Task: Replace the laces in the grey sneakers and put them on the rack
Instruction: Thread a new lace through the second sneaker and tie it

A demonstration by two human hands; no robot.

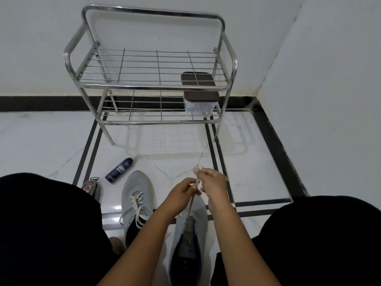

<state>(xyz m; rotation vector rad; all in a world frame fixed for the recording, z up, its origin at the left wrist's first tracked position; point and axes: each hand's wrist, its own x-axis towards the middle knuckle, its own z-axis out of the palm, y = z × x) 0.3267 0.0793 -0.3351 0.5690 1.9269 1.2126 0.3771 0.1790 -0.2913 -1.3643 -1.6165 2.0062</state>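
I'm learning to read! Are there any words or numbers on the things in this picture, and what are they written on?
No text here can be read.
Dark blue spray can lying on the floor: white lettering and a label panel, too small and blurred to read.
Small dark item with a red mark beside the person's knee: too blurred to tell if it is writing.
Grey sneakers, rack, brown-lidded box: no writing visible.

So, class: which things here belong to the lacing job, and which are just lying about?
Job:
right sneaker
lace pinched by left hand and right hand
laced left sneaker
rack

Lying about:
spray can
lidded box
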